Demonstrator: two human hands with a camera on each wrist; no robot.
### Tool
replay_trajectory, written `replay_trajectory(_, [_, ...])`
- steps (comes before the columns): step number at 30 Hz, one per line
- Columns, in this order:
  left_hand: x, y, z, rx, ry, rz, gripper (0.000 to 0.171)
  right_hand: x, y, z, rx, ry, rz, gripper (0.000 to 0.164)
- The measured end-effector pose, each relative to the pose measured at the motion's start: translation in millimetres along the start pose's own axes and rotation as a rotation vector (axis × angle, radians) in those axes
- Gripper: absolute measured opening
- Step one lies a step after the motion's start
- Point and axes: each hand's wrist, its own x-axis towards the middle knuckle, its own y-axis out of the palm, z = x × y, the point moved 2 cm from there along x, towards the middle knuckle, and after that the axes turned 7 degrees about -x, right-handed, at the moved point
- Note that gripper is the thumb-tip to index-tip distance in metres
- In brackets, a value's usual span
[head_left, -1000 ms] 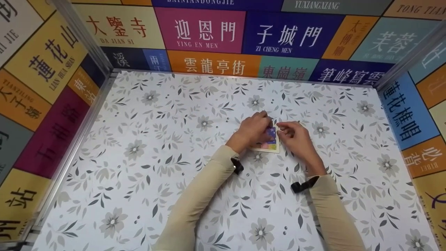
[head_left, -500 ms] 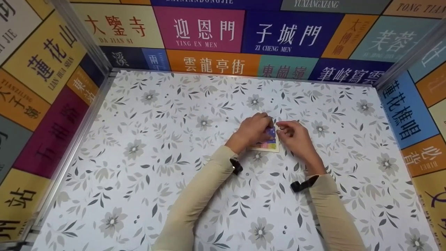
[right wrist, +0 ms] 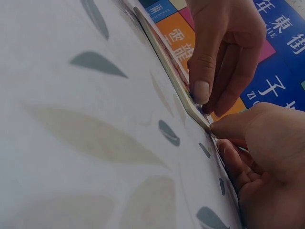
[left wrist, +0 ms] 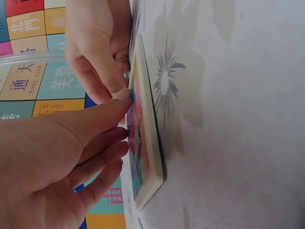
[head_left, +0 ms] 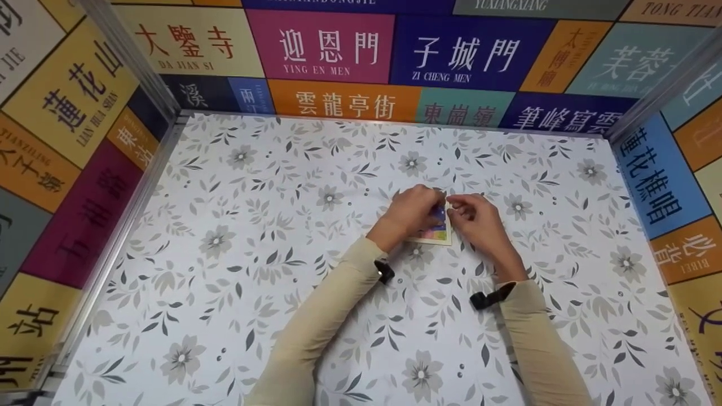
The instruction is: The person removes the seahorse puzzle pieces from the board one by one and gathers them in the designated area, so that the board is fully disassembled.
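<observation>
Bench (head_left: 225, 316): white covering, printed with grey flowers and leaves; fills most of the head view. Printed wall panels (head_left: 321, 48) along the far, left and right sides, colour blocks with Chinese characters and romanised names. Two beige sleeves, left (head_left: 316, 321) and right (head_left: 544, 344), reach in from the near edge.

Left hand (head_left: 410, 210): over the picture board, covering much of it. Thumb and bent fingers (right wrist: 200, 91) rest on the coloured face close to one another; whether they press only or nip something small there, I cannot tell. Right hand (head_left: 480, 220): just beside the left, at the board's far right corner; thumb and forefinger pinch the edge there, remaining fingers curled toward the palm.

Picture board (head_left: 434, 234): flat on the bench, right of centre, beneath the left hand. Pale border; visible face blue-purple, pink and yellow-green. Near right corner uncovered.

Smallest items: black wrist cameras, one at the left cuff (head_left: 384, 271), one at the right cuff (head_left: 480, 301).
</observation>
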Motion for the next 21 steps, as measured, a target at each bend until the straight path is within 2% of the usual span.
replay_trajectory(3, [2.0, -0.8, 1.1, -0.030, 0.026, 0.002, 0.024, 0.3, -0.4, -0.3, -0.001, 0.001, -0.002, 0.031])
replay_trajectory(8, [3.6, -1.3, 3.5, -0.038, 0.098, 0.009, 0.039, 0.6, 0.2, -0.9, 0.013, 0.012, 0.004, 0.031])
replay_trajectory(14, [4.2, 0.2, 4.9, -0.028, 0.092, 0.014, 0.047, 0.7, 0.2, -1.4, 0.032, 0.014, 0.008, 0.031])
replay_trajectory(21, [3.4, 1.2, 5.5, -0.074, 0.094, 0.007, 0.043, -0.3, -0.6, -1.6, 0.007, 0.008, 0.010, 0.032])
